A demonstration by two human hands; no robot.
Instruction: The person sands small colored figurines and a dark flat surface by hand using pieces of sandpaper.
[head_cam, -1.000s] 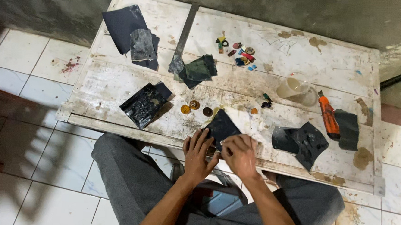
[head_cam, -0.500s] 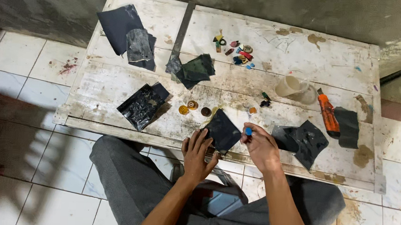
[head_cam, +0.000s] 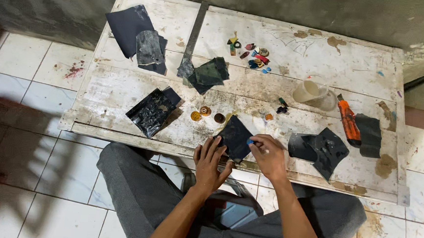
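The right hand (head_cam: 268,157) is closed in a pinch on a small blue piece (head_cam: 250,142), held at the right edge of a dark sanding sheet (head_cam: 235,137) on the white table (head_cam: 323,57). The left hand (head_cam: 211,162) lies open with fingers spread, pressing the sheet's near-left corner. The sheet sits just ahead of and between both hands, turned diamond-wise, with the right hand nearer the blue piece.

A low, worn white wooden table (head_cam: 141,75) fills the middle, its paint stained brown and scratched, a dark groove running down the top beyond the hands. Past the far edge rises a rough grey concrete wall (head_cam: 297,6), mottled and damp-looking. Below and off to the left lies a white tiled floor (head_cam: 29,137), grimy, with reddish spatter and a broad dark shadow across it. Dim, flat light throughout.
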